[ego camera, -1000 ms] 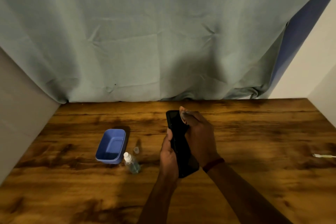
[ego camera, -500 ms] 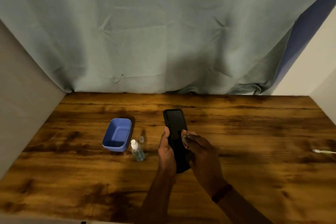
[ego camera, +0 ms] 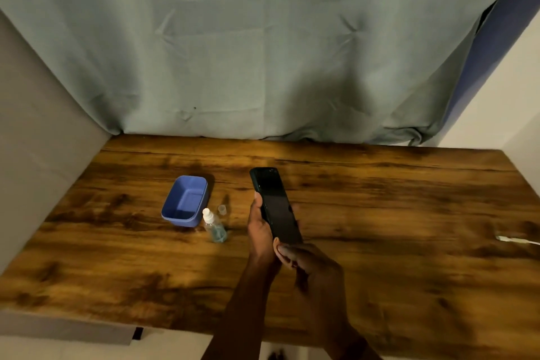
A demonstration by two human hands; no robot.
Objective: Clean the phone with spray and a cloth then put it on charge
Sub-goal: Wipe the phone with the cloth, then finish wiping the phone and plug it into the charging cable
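A black phone (ego camera: 274,202) is held tilted above the wooden table (ego camera: 380,213), screen towards me. My left hand (ego camera: 258,232) grips its left edge and lower half. My right hand (ego camera: 312,266) is at the phone's bottom end with its fingers bunched; a small pale bit at the fingertips looks like the cloth (ego camera: 276,240), mostly hidden. A small clear spray bottle (ego camera: 214,226) with a white nozzle stands on the table left of the phone, its clear cap (ego camera: 222,209) just behind it. A white charging cable end (ego camera: 514,240) lies at the far right.
A blue plastic tub (ego camera: 185,202) sits just left of the spray bottle. A grey-green curtain (ego camera: 263,52) hangs along the table's back edge, and walls close in on the left and right. The table's front edge runs near the bottom of the view.
My right hand has slid down the phone's face from its top end to its bottom end. The left hand keeps hold of the phone. The view has shifted a little.
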